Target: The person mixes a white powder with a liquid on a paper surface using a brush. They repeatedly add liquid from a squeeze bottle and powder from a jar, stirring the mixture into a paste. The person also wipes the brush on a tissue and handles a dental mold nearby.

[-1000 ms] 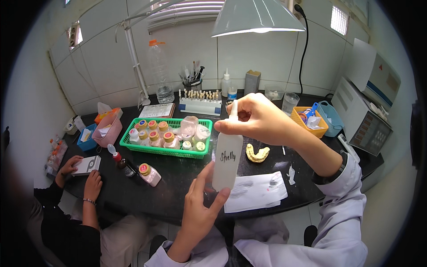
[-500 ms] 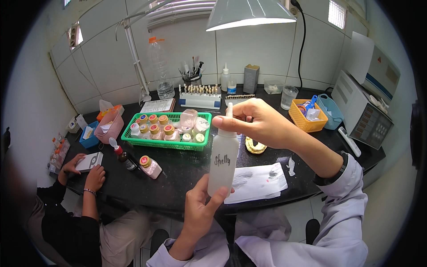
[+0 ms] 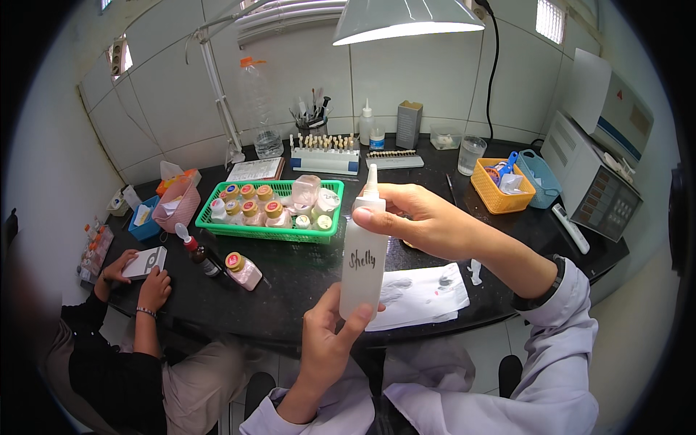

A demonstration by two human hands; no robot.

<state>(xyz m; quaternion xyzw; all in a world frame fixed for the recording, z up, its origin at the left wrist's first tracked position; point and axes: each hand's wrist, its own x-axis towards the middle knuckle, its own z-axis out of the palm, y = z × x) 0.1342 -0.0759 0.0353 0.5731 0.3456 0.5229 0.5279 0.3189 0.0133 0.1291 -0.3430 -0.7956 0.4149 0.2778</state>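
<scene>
A white translucent squeeze bottle (image 3: 361, 283) with a pointed nozzle and dark handwriting stands upright before me, held over the desk's front part. My left hand (image 3: 325, 341) is wrapped round its lower end, thumb across the front. Up at the shoulder, just under the nozzle, my right hand (image 3: 435, 221) grips the bottle with its thumb in front; the other fingers are partly hidden behind. White paper sheets (image 3: 424, 293) with grey smudges lie behind and right of the bottle. A yellowish dental model is almost wholly covered by my right hand.
A green basket (image 3: 217, 228) of small jars stands left of centre, with a pink powder jar (image 3: 243, 272) and brown dropper bottle (image 3: 201, 255) before it. At the left, a person's hands hold a white box (image 3: 145, 264). A lamp (image 3: 409, 22) hangs overhead; a furnace-like machine (image 3: 591, 174) stands right.
My right hand has slid down from the nozzle to the bottle's shoulder, uncovering the nozzle and now hiding the dental model. My left hand keeps its hold.
</scene>
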